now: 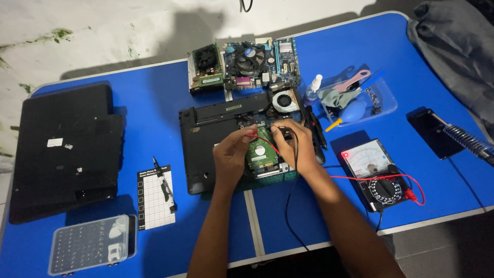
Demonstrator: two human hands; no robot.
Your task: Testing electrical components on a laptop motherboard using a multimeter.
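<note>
The left hand (232,154) pinches the red probe (253,135) and the right hand (298,146) the black probe (286,133), both grips closed over the hard drive (262,154) in the opened laptop (206,149). A slipping tip could bridge contacts. The worktop (154,103) is crowded; the multimeter (373,175) sits near its front edge.

Matt black plastic laptop base (206,149); smooth blue table (154,103); clear glossy plastic case (92,244); grey cloth (453,46).
</note>
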